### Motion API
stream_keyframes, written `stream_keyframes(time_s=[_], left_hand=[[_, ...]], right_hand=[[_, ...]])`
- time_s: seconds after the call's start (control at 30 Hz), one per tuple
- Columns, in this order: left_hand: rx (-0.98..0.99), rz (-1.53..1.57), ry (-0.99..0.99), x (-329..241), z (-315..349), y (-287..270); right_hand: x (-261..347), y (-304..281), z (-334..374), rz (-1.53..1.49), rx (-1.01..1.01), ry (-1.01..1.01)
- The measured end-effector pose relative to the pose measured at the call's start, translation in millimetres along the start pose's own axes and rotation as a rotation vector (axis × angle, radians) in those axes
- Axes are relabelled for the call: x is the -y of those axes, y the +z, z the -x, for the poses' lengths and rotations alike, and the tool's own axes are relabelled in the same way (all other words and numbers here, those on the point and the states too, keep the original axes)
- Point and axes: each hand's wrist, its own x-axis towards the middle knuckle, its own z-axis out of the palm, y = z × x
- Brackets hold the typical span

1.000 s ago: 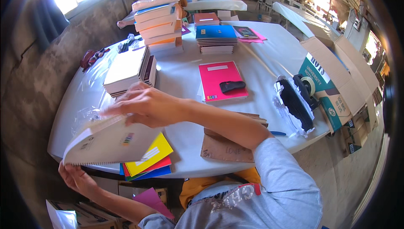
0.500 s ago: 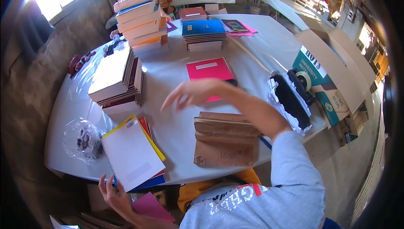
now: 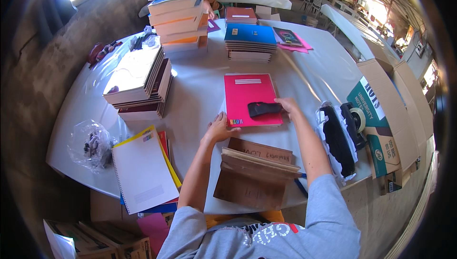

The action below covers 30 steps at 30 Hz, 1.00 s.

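Observation:
A pink notebook (image 3: pixel 243 94) with a white label lies in front of me, other covers or sheets just peeking out at its edges. My left hand (image 3: pixel 219 128) rests at its lower left corner, fingers spread and thumb along the near edge. At the right edge is my right hand (image 3: pixel 287 107), fingers reaching over the side by the end of a small dark padded object (image 3: pixel 262 110) on the cover. Whether those fingers also touch that object is unclear. Between my forearms stand brown folded cardboard pieces (image 3: pixel 252 178) with handwriting.
At left lie a white spiral notebook (image 3: pixel 145 171) over coloured ones, a plastic bag (image 3: pixel 90 144) and stacked spiral notebooks (image 3: pixel 135 75). Farther back rise a tall book stack (image 3: pixel 178 18) and blue notebooks (image 3: pixel 251 33). A tape dispenser (image 3: pixel 357 121) and open carton (image 3: pixel 385 111) are right.
My left hand has come up from beside the white notebook to the pink one. The right hand has swung back to the pink notebook's right edge. The view has shifted.

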Motion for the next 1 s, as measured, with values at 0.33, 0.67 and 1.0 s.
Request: stream_keyframes(time_s=[0.33,0.67,1.0], left_hand=[[-0.001,-0.219,0.004,-50.4,20.6,-8.7],[-0.011,0.017,0.097,-39.7,13.7,5.4],[-0.148,-0.018,0.088,-26.6,15.7,6.8]], right_hand=[[14.6,-27.7,8.4,0.114,0.071,0.045],[-9.3,-35.3,2.9,0.053,-0.244,-0.167],[-4.0,-6.9,24.2,-0.028,-0.262,-0.286]])
